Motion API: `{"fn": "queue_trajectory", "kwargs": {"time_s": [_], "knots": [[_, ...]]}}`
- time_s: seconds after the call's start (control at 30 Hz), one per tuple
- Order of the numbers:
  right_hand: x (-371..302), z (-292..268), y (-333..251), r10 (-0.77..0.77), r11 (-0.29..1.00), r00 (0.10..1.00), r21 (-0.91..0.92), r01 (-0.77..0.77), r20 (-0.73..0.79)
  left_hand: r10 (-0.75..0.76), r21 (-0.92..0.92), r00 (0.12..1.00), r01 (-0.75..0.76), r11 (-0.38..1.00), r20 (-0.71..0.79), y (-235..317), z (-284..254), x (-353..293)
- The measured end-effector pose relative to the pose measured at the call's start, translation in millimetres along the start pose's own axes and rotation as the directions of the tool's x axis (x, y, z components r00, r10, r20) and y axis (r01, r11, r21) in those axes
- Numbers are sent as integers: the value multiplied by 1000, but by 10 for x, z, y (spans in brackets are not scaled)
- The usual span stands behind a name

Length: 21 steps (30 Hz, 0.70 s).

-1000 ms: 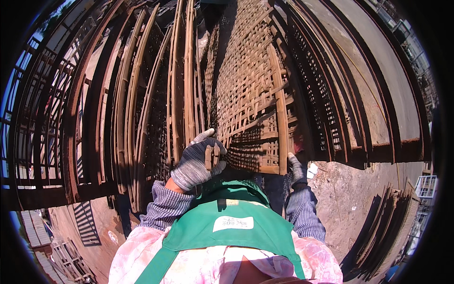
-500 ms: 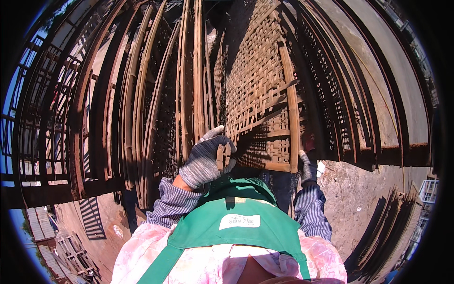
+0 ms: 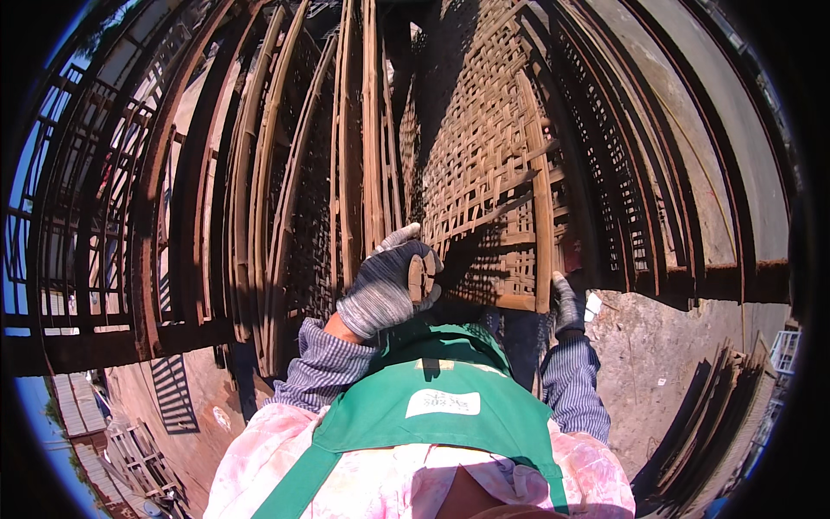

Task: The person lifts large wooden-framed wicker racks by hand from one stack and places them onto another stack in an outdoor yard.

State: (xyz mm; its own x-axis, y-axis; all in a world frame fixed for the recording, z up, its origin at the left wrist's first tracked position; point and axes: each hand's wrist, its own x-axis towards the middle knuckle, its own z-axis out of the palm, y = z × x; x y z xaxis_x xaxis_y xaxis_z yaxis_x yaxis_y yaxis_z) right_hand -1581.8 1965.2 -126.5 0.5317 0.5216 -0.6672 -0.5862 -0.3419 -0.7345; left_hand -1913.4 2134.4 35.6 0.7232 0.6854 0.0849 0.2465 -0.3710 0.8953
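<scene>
Perhaps the woven panel [image 3: 484,164], in front of us between bamboo poles [image 3: 372,130] and a rusty rack [image 3: 718,281], could have snagged, since its neighbours crowded it closely. Our left hand [image 3: 389,281] was half curled at its lower left corner, though we couldn't tell whether it clasped anything; our right hand [image 3: 568,304] met the right edge, its fingers partly hidden, grip uncertain.

harsh sunlight, crisp shadows [image 3: 175,396], fisheye curvature
</scene>
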Motion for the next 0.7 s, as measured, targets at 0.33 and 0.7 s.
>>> {"fn": "queue_trajectory", "kwargs": {"time_s": [0.33, 0.7], "knots": [[60, -19, 78, 11, 1000, 1000, 23, -10, -24, 65, -17, 997, -66, 998, -29, 49, 23, 9], [354, -287, 265, -65, 993, 995, -107, 57, -75, 134, 113, 991, -132, 985, -15, -105, 44, 30]]}}
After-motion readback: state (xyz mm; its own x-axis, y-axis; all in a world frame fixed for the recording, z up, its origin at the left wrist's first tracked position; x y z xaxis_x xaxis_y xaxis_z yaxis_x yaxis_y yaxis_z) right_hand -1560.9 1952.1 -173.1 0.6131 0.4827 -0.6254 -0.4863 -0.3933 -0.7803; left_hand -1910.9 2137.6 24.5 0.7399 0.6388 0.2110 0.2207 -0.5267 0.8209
